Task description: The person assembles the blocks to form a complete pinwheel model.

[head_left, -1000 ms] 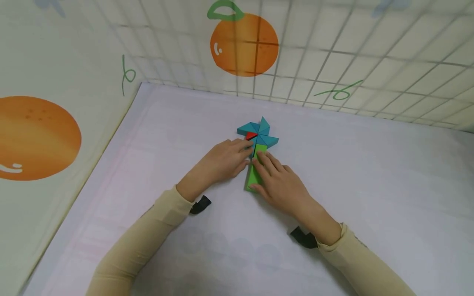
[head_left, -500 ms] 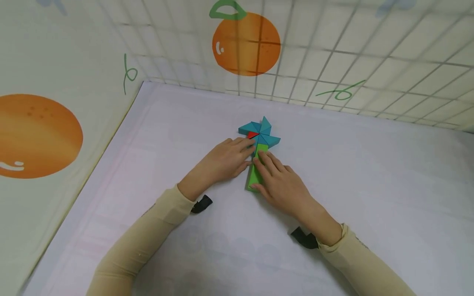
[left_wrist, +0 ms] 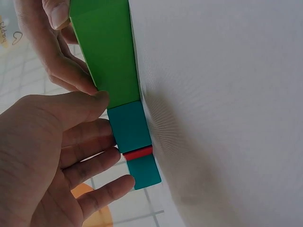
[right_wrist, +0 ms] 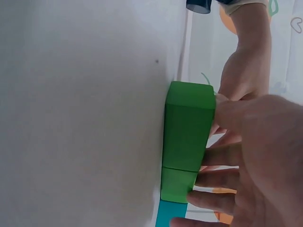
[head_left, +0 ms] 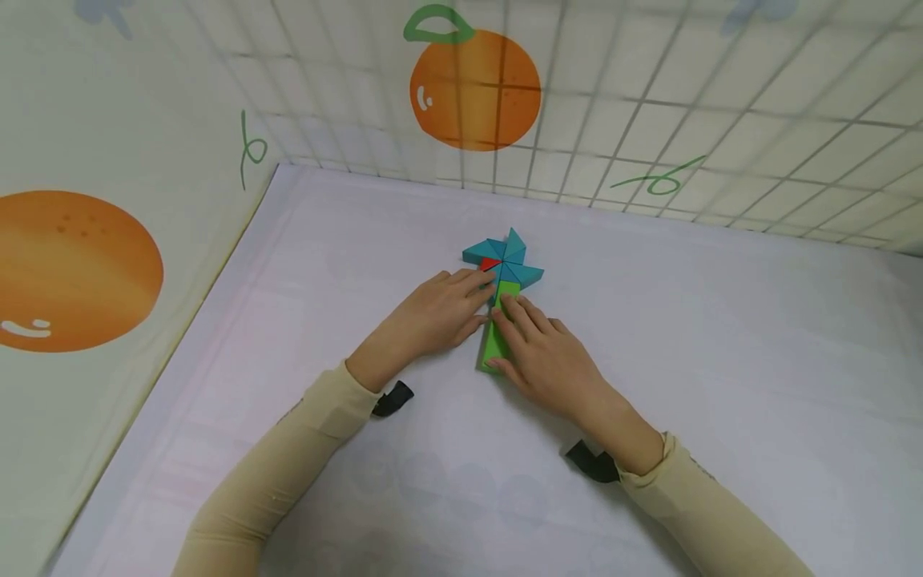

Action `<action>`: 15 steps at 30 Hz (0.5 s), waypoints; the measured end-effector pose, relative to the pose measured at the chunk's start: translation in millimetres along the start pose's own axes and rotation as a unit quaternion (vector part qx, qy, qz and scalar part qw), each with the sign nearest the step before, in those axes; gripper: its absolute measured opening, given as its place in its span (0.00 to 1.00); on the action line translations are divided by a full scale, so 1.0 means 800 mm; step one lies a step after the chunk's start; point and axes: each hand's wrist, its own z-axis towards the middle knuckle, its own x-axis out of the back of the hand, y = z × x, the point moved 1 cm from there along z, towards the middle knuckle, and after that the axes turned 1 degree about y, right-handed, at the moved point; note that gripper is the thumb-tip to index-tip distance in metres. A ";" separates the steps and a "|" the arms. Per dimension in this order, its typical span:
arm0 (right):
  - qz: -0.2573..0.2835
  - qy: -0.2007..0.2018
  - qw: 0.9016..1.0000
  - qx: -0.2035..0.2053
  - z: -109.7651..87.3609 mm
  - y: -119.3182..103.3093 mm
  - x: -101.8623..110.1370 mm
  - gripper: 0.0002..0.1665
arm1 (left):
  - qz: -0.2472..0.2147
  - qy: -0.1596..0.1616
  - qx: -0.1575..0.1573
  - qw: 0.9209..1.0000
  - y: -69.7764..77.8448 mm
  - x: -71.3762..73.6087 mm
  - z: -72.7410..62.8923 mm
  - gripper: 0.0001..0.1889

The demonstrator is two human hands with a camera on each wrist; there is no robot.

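Note:
Several blue triangular blocks [head_left: 513, 253] form a pinwheel on the table, with a thin red block [head_left: 489, 263] among them on the left side. Below the pinwheel runs a stem of green blocks [head_left: 494, 344]; the right wrist view shows a seam between a longer green block [right_wrist: 187, 137] and a shorter one [right_wrist: 180, 184]. My left hand [head_left: 436, 312] rests its fairly straight fingertips on the lower-left blue block [left_wrist: 130, 126] and the pieces beside it. My right hand [head_left: 551, 365] lies along the green stem, fingers extended over its top and thumb near its lower end.
The blocks lie on a pale table cover [head_left: 685, 385]. Behind it rises a wall with a grid pattern and a printed orange [head_left: 476, 88]; another printed orange [head_left: 75, 272] is at the left. A black strap piece [head_left: 594, 463] sticks out under the right wrist.
The view shifts very slightly. Both hands and the blocks stay in the same places.

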 end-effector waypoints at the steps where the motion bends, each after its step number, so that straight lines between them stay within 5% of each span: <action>1: -0.003 0.002 1.000 0.003 0.000 0.000 -0.001 0.38 | 0.000 0.000 0.000 1.000 0.000 0.000 0.000 0.26; 15: -0.018 0.005 1.000 0.012 0.002 0.003 -0.001 0.38 | -0.012 -0.008 -0.001 1.000 -0.003 -0.002 0.002 0.27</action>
